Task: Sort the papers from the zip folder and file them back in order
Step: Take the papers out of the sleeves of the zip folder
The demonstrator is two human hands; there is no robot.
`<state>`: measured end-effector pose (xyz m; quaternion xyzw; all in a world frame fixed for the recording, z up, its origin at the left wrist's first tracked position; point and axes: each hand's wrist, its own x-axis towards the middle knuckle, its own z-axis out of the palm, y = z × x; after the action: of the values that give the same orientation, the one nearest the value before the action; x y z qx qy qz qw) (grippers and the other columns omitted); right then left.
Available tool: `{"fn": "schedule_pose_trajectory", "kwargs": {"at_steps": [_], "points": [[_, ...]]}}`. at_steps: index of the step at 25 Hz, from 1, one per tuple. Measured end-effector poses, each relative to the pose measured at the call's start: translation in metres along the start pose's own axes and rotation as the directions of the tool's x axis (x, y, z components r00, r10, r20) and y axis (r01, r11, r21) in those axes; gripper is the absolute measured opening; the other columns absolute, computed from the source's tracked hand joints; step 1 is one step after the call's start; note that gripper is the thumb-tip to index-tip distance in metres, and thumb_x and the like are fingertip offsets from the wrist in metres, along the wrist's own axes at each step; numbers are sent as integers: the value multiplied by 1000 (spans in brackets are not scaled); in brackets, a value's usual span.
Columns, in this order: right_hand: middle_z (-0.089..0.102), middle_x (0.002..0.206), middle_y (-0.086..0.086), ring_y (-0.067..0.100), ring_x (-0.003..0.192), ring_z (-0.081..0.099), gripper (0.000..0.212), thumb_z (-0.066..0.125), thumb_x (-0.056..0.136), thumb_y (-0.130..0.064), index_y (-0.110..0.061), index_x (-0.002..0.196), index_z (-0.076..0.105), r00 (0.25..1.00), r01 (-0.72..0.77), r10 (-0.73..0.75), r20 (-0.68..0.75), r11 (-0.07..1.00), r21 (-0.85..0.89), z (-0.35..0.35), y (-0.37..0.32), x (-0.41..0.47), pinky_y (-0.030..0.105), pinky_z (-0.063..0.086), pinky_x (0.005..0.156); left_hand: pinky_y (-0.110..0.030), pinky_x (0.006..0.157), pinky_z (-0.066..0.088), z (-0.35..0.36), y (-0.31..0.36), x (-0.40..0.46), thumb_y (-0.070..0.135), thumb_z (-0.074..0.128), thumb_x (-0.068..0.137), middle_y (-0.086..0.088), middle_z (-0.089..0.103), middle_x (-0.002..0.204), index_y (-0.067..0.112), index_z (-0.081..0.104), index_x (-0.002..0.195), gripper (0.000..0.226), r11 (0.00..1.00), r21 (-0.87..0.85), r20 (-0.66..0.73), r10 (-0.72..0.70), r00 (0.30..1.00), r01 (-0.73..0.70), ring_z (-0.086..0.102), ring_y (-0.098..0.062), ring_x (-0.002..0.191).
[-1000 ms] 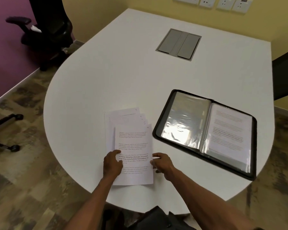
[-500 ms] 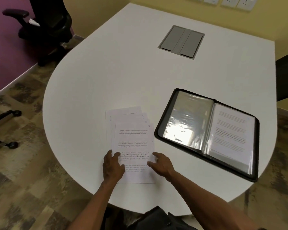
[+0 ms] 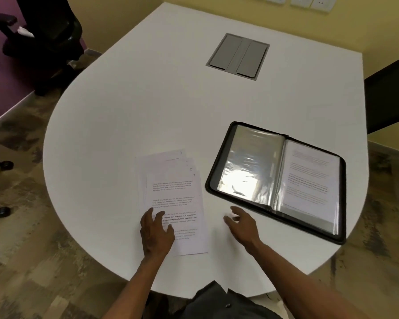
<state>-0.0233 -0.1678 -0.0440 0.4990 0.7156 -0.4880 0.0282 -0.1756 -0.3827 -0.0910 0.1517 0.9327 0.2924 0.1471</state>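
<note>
Loose white printed papers [image 3: 174,199], fanned in a staggered pile near the front edge of the white rounded table [image 3: 124,111], just left of the open black zip folder [image 3: 276,180].

Left hand [image 3: 156,231] flat on the pile's lower left corner, fingers straight and slightly spread, pressing the top sheet down. Right hand [image 3: 241,224] off the paper, hovering between pile and folder, fingers loosely spread, holding nothing. Folder lying open at a slant: glossy clear sleeve on its left page, apparently empty; printed sheet on its right. Likely step: squaring the sorted pile before filing. Best done by keeping the left palm as an anchor, nudging staggered edges flush from the right, then lifting sheets one by one toward the clear sleeve without creasing corners.
</note>
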Motion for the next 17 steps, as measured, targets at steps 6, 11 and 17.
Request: {"fn": "schedule_pose_trajectory", "kwargs": {"at_steps": [6, 11, 17], "points": [[47, 151, 16, 32, 135, 47, 67, 67, 94, -31, -8, 151, 40, 864, -246, 252, -435, 967, 71, -120, 98, 1, 43, 39, 113, -43, 112, 31, 45, 58, -23, 15, 78, 80, -13, 45, 146, 14, 63, 126, 48, 974, -29, 71, 227, 971, -226, 37, -31, 138], [10, 165, 20, 36, 153, 12, 87, 47, 97, -60, -18, 161, 6, 895, -403, 284, -345, 845, -352, -185, 151, 18, 47, 18, 123, -41, 114, 28, 82, 118, -39, 20, 77, 81, -7, 42, 149, 21, 62, 128, 49, 913, -35, 204, 405, 891, -407, 34, -25, 141], [-12, 166, 18, 36, 153, -16, 74, 26, 101, -64, -33, 160, -6, 943, -331, 305, -133, 823, -462, -190, 155, 39, 57, 1, 123, -36, 111, 37, 121, 195, -46, 16, 77, 80, -3, 44, 144, 22, 61, 127, 50, 830, -171, 243, 558, 794, -531, 37, -21, 137]]}}
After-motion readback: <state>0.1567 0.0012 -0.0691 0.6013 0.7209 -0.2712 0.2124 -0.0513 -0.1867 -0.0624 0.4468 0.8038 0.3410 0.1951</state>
